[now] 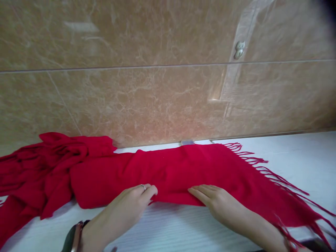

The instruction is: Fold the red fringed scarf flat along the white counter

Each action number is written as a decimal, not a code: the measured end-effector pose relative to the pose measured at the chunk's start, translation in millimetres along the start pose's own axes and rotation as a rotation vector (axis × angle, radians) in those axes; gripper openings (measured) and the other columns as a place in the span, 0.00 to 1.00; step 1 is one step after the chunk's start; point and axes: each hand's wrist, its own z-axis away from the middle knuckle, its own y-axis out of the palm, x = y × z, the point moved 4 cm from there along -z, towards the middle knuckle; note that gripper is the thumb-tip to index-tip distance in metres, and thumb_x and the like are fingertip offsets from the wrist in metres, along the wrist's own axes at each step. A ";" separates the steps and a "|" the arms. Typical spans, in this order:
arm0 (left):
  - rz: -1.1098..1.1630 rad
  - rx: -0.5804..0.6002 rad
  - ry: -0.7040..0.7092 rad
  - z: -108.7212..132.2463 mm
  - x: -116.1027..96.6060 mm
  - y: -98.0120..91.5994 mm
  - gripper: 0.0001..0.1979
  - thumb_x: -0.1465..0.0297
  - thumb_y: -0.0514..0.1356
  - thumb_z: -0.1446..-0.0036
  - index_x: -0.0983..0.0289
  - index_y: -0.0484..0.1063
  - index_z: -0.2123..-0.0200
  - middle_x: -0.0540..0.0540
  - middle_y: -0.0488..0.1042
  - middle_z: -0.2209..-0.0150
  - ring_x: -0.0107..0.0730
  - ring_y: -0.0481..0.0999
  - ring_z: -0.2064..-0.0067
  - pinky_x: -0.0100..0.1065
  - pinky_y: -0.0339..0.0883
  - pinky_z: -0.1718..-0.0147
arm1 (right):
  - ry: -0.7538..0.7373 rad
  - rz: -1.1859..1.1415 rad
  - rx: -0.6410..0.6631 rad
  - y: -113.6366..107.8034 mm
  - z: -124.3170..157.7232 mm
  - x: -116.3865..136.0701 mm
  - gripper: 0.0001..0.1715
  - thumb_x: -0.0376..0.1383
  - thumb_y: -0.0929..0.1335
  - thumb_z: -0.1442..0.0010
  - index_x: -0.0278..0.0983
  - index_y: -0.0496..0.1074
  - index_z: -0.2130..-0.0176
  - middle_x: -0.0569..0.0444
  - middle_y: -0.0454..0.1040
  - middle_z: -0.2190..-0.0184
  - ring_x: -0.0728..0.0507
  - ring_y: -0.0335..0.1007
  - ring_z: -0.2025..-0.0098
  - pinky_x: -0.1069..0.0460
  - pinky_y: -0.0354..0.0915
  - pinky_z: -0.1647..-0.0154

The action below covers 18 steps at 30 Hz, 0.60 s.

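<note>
A scarf (170, 171) stretches from left to right across a tabletop (162, 227), with bunched cloth (55, 164) at its left end and fringe (258, 161) trailing from its right end over the bare surface. A person's left hand (136, 201) and right hand (214, 199) are side by side at its near edge, a watch (72, 236) on the left wrist. Behind stands a tiled wall (147, 98), a small fixture (239, 50) on its right portion.

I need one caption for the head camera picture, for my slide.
Left hand and right hand at the near edge of a red fringed cloth on a white surface.
</note>
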 end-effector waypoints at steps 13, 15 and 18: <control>0.411 0.459 0.143 16.3 5.1 -3.6 0.11 0.70 0.56 0.49 0.56 0.71 0.61 0.48 0.73 0.65 0.29 0.71 0.63 0.26 0.61 0.65 | 0.067 -0.514 0.547 -33.9 33.2 -37.5 0.27 0.39 0.63 0.43 0.49 0.58 0.44 0.56 0.57 0.42 0.43 0.53 0.42 0.48 0.58 0.45; 0.484 0.468 0.106 9.5 13.0 -4.1 0.15 0.65 0.55 0.47 0.55 0.68 0.55 0.49 0.73 0.61 0.29 0.71 0.61 0.26 0.62 0.62 | 0.189 -0.504 0.465 -30.9 31.5 -55.1 0.28 0.44 0.60 0.41 0.48 0.55 0.42 0.54 0.57 0.41 0.42 0.52 0.41 0.46 0.57 0.45; 0.383 0.215 -0.068 -13.8 38.9 0.7 0.22 0.60 0.50 0.43 0.57 0.60 0.46 0.54 0.62 0.45 0.34 0.60 0.45 0.34 0.53 0.47 | 0.490 -0.236 0.201 -8.3 35.4 -95.7 0.32 0.51 0.57 0.42 0.43 0.55 0.41 0.48 0.57 0.42 0.37 0.49 0.40 0.39 0.53 0.44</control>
